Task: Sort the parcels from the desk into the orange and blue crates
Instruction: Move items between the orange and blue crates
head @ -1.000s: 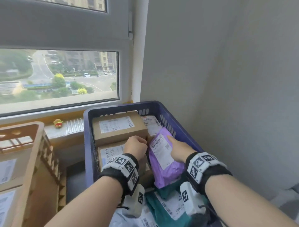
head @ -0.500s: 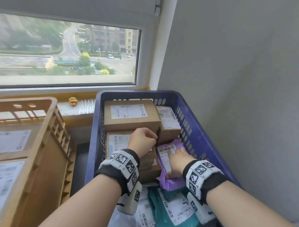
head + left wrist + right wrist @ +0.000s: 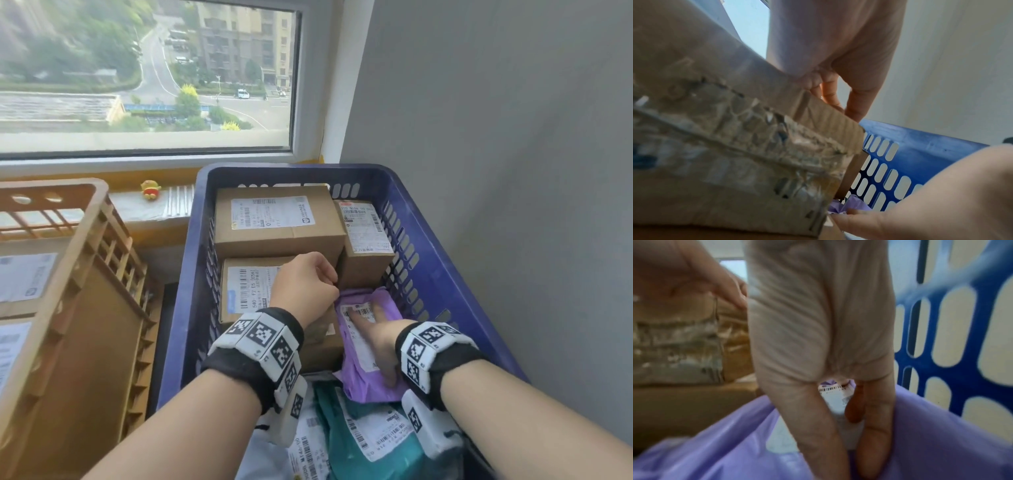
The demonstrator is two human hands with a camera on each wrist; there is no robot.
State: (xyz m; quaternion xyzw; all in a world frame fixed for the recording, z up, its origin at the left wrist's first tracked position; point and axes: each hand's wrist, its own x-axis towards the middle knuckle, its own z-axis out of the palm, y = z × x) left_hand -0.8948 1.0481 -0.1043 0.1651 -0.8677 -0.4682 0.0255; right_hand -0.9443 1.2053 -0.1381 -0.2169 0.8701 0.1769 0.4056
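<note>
The blue crate [image 3: 291, 169] holds several parcels. My left hand [image 3: 325, 277] curls its fingers over the right edge of a labelled cardboard box [image 3: 250, 291]; the left wrist view shows the fingers [image 3: 855, 104] hooked behind that box's edge [image 3: 715, 146]. My right hand [image 3: 373, 329] lies flat with straight fingers on a purple mailer [image 3: 390, 301], which sits between the box and the crate's right wall. In the right wrist view the fingers [image 3: 875, 426] press on the purple mailer [image 3: 941, 434] beside the slotted wall [image 3: 920, 361]. The orange crate [image 3: 85, 342] stands to the left.
A large box [image 3: 274, 222] and a small box [image 3: 363, 233] fill the blue crate's far end. A teal mailer [image 3: 334, 411] and a white mailer [image 3: 308, 445] lie at its near end. The orange crate holds labelled boxes [image 3: 24, 281]. A grey wall runs along the right.
The purple mailer has gone down from a raised tilt to lie low beside the box, and my right hand has flattened on it. My left hand has stayed on the box's edge.
</note>
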